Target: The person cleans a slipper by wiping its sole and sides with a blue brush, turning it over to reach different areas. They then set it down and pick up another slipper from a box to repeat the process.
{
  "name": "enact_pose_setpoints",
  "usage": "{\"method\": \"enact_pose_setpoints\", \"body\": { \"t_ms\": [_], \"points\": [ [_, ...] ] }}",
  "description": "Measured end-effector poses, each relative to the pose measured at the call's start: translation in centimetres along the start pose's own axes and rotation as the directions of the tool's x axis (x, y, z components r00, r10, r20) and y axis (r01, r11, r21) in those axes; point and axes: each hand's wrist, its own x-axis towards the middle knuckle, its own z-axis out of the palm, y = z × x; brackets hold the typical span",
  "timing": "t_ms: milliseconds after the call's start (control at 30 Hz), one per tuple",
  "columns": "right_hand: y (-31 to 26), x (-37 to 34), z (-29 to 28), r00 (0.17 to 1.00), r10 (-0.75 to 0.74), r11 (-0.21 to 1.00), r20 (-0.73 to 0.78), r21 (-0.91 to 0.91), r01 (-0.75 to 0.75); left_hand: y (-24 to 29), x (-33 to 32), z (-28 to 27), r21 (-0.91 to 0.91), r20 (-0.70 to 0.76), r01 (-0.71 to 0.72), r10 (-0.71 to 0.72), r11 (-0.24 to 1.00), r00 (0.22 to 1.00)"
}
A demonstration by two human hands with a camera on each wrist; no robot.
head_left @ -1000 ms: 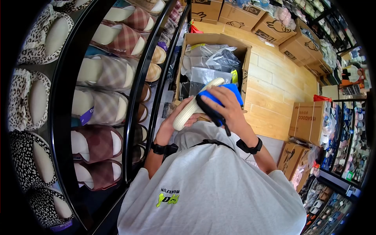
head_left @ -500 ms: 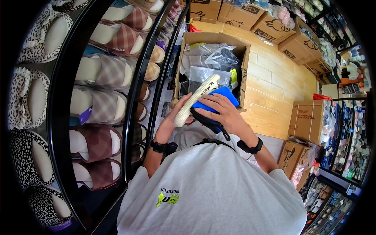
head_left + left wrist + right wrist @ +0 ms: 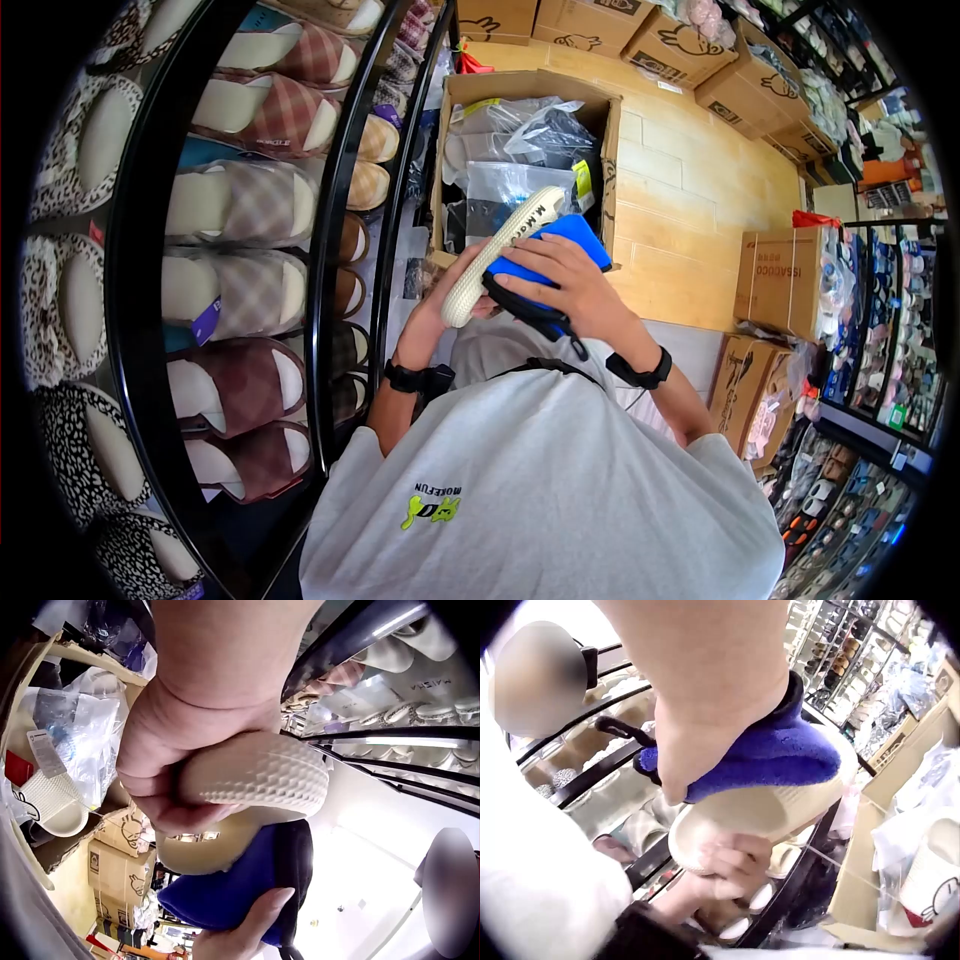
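Note:
A cream slide slipper (image 3: 484, 268) with a dimpled side and black lettering is held tilted in front of the body. My left hand (image 3: 438, 303) grips it near one end; in the left wrist view the fingers curl round the slipper (image 3: 262, 774). My right hand (image 3: 578, 287) holds a blue plush cleaning cloth (image 3: 588, 238) with black trim and a loop, fingers spread over it and thumb on the other side. In the right wrist view the cloth (image 3: 780, 759) overlaps the slipper's upper part, close against it. The cloth's inner side is partly hidden.
An open carton (image 3: 610, 120) of plastic-bagged slippers stands just beyond my hands. At left, a black-framed rack (image 3: 335, 200) carries rows of plaid slippers. Cartons (image 3: 780, 280) line the right and far sides of the wood floor (image 3: 670, 200), with more shelves of footwear behind.
The cloth has turned and shifted slightly against the slipper, and the slipper has tipped so its lettering shows. The head view has since moved a little, sliding the rack and carton left.

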Motion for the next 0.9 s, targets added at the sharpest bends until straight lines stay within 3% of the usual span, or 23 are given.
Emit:
{"method": "enact_pose_setpoints", "body": {
  "t_ms": [67,100,200,267,367,433,500,567,600,700,800,900],
  "points": [
    [1.3,-0.6,-0.7,1.0,0.027,0.999,-0.014,0.035,-0.026,-1.2,1.3,-2.2,-0.173,0.279,0.191,-0.137,0.966,0.951],
    [1.2,-0.6,-0.8,0.991,0.096,0.993,-0.091,0.078,-0.089,-0.6,1.0,-0.4,-0.236,0.302,0.237,-0.161,0.943,0.94],
    [1.2,-0.6,-1.1,0.948,0.25,0.968,-0.2,0.047,-0.245,-0.6,2.0,-0.3,-0.18,0.277,0.264,-0.209,0.948,0.938],
    [0.8,-0.9,-0.9,0.946,0.243,0.97,-0.217,0.029,-0.242,-1.1,2.7,-0.1,-0.252,0.362,0.294,-0.191,0.922,0.912],
    [0.1,-1.5,-1.0,0.97,0.159,0.986,-0.182,-0.011,-0.164,-2.2,4.4,-1.5,-0.163,0.358,0.192,-0.123,0.968,0.925],
    [0.8,-2.5,-1.4,0.997,0.069,0.992,-0.021,-0.105,-0.071,-1.2,3.8,2.2,-0.047,0.054,0.036,-0.033,0.998,0.998],
    [1.8,-2.8,-2.2,0.997,0.074,0.995,-0.007,-0.06,-0.075,-3.0,4.8,0.3,-0.193,0.172,0.136,-0.103,0.972,0.98],
    [3.0,-3.0,-3.1,0.974,0.198,0.978,-0.106,0.081,-0.19,-4.2,5.7,-0.5,-0.236,0.346,0.24,-0.149,0.942,0.926],
    [3.7,-3.3,-3.2,0.962,0.232,0.97,-0.143,0.108,-0.218,-4.1,5.3,0.7,-0.281,0.232,0.283,-0.221,0.917,0.947],
    [4.2,-3.6,-3.2,0.934,0.296,0.952,-0.2,0.14,-0.272,-3.8,5.0,3.2,-0.249,0.21,0.28,-0.231,0.927,0.95],
    [3.6,-3.5,-3.3,0.943,0.254,0.962,-0.215,0.159,-0.223,-3.6,4.0,5.4,-0.251,0.056,0.194,-0.186,0.948,0.981],
    [3.4,-2.9,-4.5,0.953,0.24,0.955,-0.186,0.222,-0.197,-3.7,3.4,5.9,-0.234,0.04,0.148,-0.143,0.961,0.989]
  ]
}}
